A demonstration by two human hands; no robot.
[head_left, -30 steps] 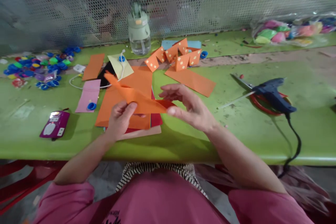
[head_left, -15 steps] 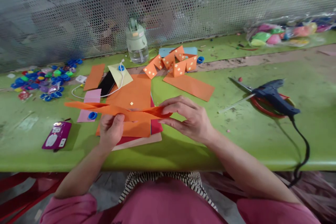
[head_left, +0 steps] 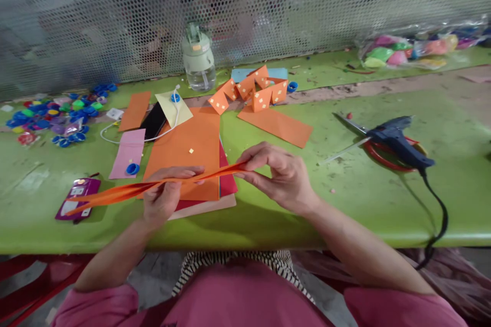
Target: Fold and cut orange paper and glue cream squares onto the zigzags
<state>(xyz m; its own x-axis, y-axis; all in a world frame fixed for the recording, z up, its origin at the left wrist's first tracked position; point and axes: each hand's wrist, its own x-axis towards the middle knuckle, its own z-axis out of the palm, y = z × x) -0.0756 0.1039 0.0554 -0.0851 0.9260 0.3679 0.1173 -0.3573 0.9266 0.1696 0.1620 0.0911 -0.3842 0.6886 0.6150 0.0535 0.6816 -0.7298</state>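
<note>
A long folded strip of orange paper point(head_left: 126, 192) stretches between both hands, seen nearly edge-on. My left hand point(head_left: 164, 199) pinches it around its middle, and my right hand point(head_left: 278, 176) grips its right end between thumb and fingers. The strip's left end splits into layers above a purple device point(head_left: 79, 198). Beneath the hands lies a stack of coloured paper with an orange sheet point(head_left: 187, 135) on top. Farther back stands a zigzag-folded orange paper strip point(head_left: 263, 97) dotted with small pale squares. A flat orange paper piece point(head_left: 278, 125) lies in front of it.
A dark blue glue gun point(head_left: 399, 140) rests over red-handled scissors point(head_left: 355, 125) on the right. A water bottle point(head_left: 198, 61) stands by the perforated metal panel. Colourful bottle caps point(head_left: 57, 115) are heaped at the left. A white cable point(head_left: 153, 139) crosses a black phone point(head_left: 154, 121).
The strip's left end has swung down and toward me, over the purple device. Its layers are pressed closer together at the right end. My left fingers now lie along the strip.
</note>
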